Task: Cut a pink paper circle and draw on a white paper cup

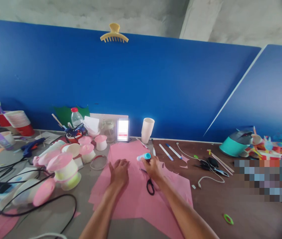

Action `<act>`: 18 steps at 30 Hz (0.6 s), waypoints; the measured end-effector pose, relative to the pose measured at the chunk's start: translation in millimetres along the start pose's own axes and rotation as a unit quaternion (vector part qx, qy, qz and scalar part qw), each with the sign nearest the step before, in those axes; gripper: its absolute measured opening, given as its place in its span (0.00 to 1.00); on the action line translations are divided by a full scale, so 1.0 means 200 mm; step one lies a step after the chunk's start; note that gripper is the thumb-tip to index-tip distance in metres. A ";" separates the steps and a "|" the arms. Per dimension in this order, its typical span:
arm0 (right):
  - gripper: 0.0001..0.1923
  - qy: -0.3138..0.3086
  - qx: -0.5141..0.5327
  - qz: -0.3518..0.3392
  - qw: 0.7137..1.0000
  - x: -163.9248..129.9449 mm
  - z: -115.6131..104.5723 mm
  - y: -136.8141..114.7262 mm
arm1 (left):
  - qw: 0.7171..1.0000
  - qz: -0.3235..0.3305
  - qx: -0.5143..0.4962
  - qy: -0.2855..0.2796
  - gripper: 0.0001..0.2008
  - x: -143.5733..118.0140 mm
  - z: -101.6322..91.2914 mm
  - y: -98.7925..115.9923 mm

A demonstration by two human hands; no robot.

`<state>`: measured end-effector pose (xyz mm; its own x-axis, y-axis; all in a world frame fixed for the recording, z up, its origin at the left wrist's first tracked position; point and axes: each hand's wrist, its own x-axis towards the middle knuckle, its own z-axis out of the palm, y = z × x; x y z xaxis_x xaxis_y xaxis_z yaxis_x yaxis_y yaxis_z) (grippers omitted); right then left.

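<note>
Pink paper sheets lie spread and overlapping before me. Pressed on them is my left hand, its fingers stretched out and nothing in it. My right hand is closed around a small white tube with a bright blue end, which looks like a glue stick. Black-handled scissors rest on the paper just below my right hand, their blades partly hidden. A tall white paper cup stands behind my hands, against the blue panel.
To the left are paper cups with pink tops, black cables and a blue glue gun. Markers, a white cord and a teal container lie on the right. A blue partition rises behind.
</note>
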<state>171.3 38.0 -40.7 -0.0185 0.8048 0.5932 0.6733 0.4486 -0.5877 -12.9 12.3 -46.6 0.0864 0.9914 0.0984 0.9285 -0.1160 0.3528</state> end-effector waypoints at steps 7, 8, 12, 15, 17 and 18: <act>0.06 -0.087 -0.045 -0.027 0.995 -0.03 0.06 -0.04 | 1.000 0.008 0.002 -0.001 0.25 -0.01 -0.02 0.01; 0.06 -0.088 -0.051 -0.022 0.995 -0.03 0.06 -0.03 | 1.000 0.008 0.003 0.000 0.25 -0.01 -0.02 0.01; 0.05 -0.090 -0.074 0.002 0.993 0.00 0.03 0.02 | 1.000 0.006 0.017 0.000 0.25 -0.01 -0.03 0.02; 0.05 -0.100 -0.078 0.010 0.992 0.01 0.00 0.03 | 0.999 0.007 0.031 -0.002 0.25 0.00 -0.02 0.01; 0.06 -0.111 -0.073 0.011 0.991 0.02 -0.02 0.02 | 0.999 0.010 0.033 -0.002 0.25 0.00 -0.02 0.01; 0.06 -0.115 -0.070 0.012 0.991 0.03 -0.03 0.01 | 0.999 0.010 0.034 -0.001 0.25 0.00 -0.01 0.01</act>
<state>176.6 41.0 -36.1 -0.1586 0.8890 0.4296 0.7709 0.3834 -0.5087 -12.3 12.9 -43.2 0.1067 0.9889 0.1031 0.9486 -0.1323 0.2875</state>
